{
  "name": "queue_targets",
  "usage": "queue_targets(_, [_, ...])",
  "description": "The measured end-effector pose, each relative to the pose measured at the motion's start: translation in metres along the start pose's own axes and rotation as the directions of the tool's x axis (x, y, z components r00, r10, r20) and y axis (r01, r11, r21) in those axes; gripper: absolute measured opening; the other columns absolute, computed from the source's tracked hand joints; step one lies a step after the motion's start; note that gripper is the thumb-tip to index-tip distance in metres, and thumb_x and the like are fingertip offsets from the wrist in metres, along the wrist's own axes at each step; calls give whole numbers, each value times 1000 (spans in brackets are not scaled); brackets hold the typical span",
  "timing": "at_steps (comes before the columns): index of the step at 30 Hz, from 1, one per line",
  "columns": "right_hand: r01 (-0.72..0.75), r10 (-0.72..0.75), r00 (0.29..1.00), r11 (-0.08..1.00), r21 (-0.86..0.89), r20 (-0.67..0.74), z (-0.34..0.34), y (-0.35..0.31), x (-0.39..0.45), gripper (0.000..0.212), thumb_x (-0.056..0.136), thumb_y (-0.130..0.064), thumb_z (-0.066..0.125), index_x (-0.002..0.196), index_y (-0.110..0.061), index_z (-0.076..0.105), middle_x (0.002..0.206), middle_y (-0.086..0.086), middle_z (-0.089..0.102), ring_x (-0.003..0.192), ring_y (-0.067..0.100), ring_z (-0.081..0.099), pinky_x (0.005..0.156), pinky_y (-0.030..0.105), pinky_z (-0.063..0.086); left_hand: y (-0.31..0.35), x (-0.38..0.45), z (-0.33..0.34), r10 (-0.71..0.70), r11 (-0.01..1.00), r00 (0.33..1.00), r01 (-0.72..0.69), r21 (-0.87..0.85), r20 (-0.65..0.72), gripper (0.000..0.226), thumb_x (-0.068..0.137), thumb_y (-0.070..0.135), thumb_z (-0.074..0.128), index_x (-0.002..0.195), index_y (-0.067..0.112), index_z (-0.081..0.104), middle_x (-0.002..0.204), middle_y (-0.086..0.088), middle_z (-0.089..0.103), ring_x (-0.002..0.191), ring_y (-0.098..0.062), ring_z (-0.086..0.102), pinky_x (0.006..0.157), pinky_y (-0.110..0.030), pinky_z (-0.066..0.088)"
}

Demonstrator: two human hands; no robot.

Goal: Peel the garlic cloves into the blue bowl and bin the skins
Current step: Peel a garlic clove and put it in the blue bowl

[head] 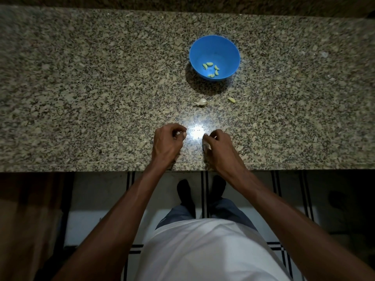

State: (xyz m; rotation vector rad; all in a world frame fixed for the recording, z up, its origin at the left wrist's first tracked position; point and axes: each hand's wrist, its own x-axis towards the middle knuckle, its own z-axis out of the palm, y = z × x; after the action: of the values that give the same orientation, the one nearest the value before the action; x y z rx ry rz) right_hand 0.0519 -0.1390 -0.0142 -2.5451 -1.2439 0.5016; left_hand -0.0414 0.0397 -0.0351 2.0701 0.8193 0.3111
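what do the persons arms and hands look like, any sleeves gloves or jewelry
Both arms are bare from the elbows down, with no sleeves in view. The left hand and right hand wear no gloves, and no rings, watch or bracelets show on the wrists or fingers. The white top is visible only at the torso.

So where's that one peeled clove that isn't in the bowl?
The peeled clove lies on the granite counter, just in front of the blue bowl toward the right, right of the unpeeled clove.
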Motion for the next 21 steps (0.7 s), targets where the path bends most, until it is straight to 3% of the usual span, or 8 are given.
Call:
queue_targets(3, [5, -6, 1000, 999, 41, 15, 1, -9, -4, 29, 90, -6, 74, 112, -18, 60, 118, 5, 45, 102, 25, 53, 64, 35, 58, -1, -2, -1, -2, 1000, 1000, 2, 4, 5, 13, 92, 16, 75, 103, 14, 82, 99, 1, 79, 87, -8, 71, 73, -16, 56])
queue_targets(5, [-2, 0, 1000, 998, 57, 25, 0, -14, -5, 25, 94, -8, 69, 116, -16, 62, 121, 8, 46, 106, 28, 51, 74, 40, 59, -2, -3, -3, -2, 1000, 1000, 2, 6, 5, 12, 92, 15, 75, 102, 15, 82, 99, 2, 79, 86, -7, 70, 72, -13, 54])
queue_targets(7, [-14, 12, 999, 999, 53, 39, -1, -18, -9, 38, 94, -2, 61, 131, -11, 62, 128, 16, 48, 113, 34, 47, 88, 46, 52, -3, -4, -3, -2, 1000, 1000, 2, 0, 2, 12, 91, 16, 75, 101, 16, 82, 97, 4, 79, 85, -6, 70, 73, -18, 56])
queue_targets(11, [62, -62, 998, 998, 7, 21, 7, -20, -20, 35, 90, 10, 61, 123, -1, 63, 123, 18, 52, 112, 36, 47, 86, 49, 51, -4, -6, -1, -3, 1000, 1000, 3, 4, -8, 12, 91, 17, 74, 100, 16, 82, 96, 4, 78, 85, -6, 70, 74, -22, 58])
queue_targets(14, [172, -172, 985, 983, -64, 2, 17, -10, -14, 17, 85, 7, 71, 97, -4, 69, 102, 9, 57, 96, 28, 52, 65, 45, 54, -1, -8, -1, -8, 1000, 1000, 9, 6, -15, 12, 92, 15, 74, 100, 16, 82, 96, 4, 78, 84, -5, 70, 71, -14, 54])
queue_targets(17, [273, -270, 962, 953, -134, 42, 15, -1, -11, 18, 82, 5, 73, 96, -6, 72, 101, 9, 62, 94, 27, 54, 63, 39, 51, 0, -9, 0, -25, 1000, 1000, 25, 12, 3, 12, 93, 16, 74, 101, 17, 82, 96, 6, 78, 83, -2, 70, 70, -11, 53])
queue_targets(19, [242, -240, 970, 963, -119, 30, 7, 7, -9, 18, 83, 1, 77, 99, -6, 73, 102, 9, 64, 95, 26, 55, 66, 37, 51, -1, -13, 1, -28, 1000, 999, 27, 8, 25, 12, 93, 14, 74, 100, 17, 83, 92, 6, 79, 80, 1, 70, 67, -8, 52])
queue_targets(21, [98, -102, 993, 992, -74, -60, -3, 20, -3, 19, 82, 1, 80, 99, -6, 76, 101, 10, 67, 93, 26, 58, 67, 31, 46, -1, -16, 0, -11, 1000, 998, 11, -7, 57, 12, 93, 13, 74, 100, 16, 83, 91, 4, 79, 79, 1, 71, 68, -13, 56])
